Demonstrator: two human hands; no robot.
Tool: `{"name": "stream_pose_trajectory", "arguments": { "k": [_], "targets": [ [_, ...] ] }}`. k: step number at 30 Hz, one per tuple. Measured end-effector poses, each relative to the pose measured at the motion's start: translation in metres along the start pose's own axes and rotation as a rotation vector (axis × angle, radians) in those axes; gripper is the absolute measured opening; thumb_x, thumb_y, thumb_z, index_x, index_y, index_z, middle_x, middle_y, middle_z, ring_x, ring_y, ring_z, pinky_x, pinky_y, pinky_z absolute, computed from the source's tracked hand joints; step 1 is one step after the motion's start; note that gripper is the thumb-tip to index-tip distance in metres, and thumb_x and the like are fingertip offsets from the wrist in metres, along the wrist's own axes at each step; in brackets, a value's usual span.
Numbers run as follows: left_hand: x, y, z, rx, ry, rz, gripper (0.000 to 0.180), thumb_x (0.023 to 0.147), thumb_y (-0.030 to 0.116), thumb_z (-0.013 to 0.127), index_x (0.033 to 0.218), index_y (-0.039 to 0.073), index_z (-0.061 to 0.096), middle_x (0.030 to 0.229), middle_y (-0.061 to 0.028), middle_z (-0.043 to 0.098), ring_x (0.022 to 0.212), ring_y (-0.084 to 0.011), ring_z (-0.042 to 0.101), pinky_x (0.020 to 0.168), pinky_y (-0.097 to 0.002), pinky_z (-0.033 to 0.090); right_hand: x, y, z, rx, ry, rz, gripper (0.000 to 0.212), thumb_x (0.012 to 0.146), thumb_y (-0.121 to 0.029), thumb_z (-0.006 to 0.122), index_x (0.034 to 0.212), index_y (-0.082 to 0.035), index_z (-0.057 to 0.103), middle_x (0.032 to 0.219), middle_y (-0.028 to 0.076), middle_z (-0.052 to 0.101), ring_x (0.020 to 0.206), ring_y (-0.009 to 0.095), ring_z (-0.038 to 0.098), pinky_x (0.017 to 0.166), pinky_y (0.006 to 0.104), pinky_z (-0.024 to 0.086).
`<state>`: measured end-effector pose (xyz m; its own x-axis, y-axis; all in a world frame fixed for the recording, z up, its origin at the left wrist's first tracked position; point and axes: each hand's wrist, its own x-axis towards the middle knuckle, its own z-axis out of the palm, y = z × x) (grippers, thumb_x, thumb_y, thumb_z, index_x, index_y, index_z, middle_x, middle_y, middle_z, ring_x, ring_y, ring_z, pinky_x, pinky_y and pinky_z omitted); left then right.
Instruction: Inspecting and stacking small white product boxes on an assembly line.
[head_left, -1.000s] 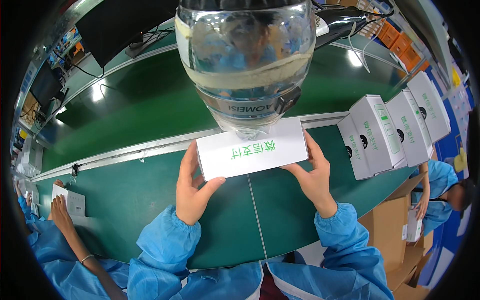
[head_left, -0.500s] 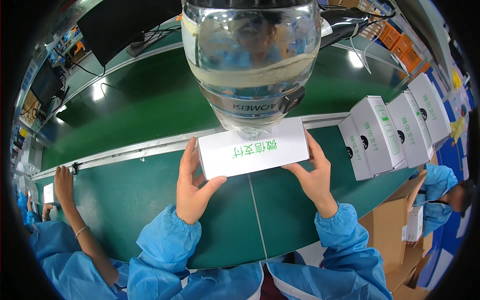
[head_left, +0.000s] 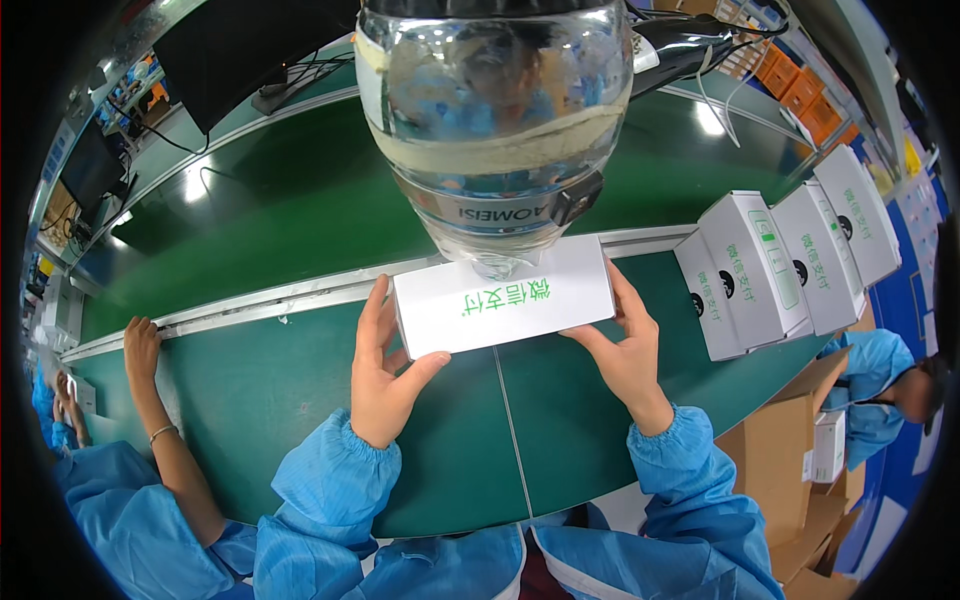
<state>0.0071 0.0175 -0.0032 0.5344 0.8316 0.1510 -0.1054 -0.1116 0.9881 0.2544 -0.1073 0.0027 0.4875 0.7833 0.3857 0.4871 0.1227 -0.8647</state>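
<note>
A white cardboard box (head_left: 500, 325) with green print on its side is gripped between my two hands above the green work surface (head_left: 450, 440). My left hand (head_left: 385, 375) holds its left end, fingers behind and thumb along the lower edge. At the right end my right hand (head_left: 625, 350) clasps it the same way. Beyond the box, a clear rounded vessel (head_left: 490, 130) with a pale band and a metal clamp ring hangs over the middle, its narrow wrapped lower end overlapping the box's upper edge in view.
Several similar white boxes (head_left: 745, 275) stand in a row at the right. An open brown carton (head_left: 770, 460) sits at lower right, near a person in blue (head_left: 870, 390). On the left, a co-worker's hand (head_left: 142, 350) rests near the metal rail (head_left: 260, 304). Dark monitors (head_left: 250, 55) stand at the far left.
The co-worker's hand on the left has shifted slightly right, and the small white box near it has moved farther left. My hands and the box stay almost still; the view shifts slightly.
</note>
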Motion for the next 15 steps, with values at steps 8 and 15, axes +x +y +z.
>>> {"name": "stream_pose_trajectory", "arguments": {
  "k": [8,15],
  "targets": [
    [0.0007,-0.0004,0.0008,-0.005,0.001,-0.008,0.097,0.081,0.003,0.074,0.158,0.008,0.016,0.153,-0.0265,0.036,0.139,-0.0359,0.043,0.109,-0.0477,0.044,0.0003,-0.0003,-0.0012,-0.016,-0.002,0.024,0.079,0.075,-0.008,0.086,0.145,-0.003,0.05,0.135,0.015,0.062,0.12,0.024,0.063,0.098,0.0363,0.051],
    [0.0004,0.0003,0.0012,-0.009,0.001,-0.007,0.098,0.08,0.003,0.073,0.158,0.007,0.015,0.153,-0.0268,0.037,0.139,-0.0358,0.043,0.109,-0.0477,0.044,0.0002,0.0003,-0.001,-0.015,-0.001,0.012,0.078,0.075,-0.008,0.086,0.145,-0.003,0.05,0.135,0.015,0.062,0.119,0.024,0.063,0.098,0.0359,0.051]
  ]
}}
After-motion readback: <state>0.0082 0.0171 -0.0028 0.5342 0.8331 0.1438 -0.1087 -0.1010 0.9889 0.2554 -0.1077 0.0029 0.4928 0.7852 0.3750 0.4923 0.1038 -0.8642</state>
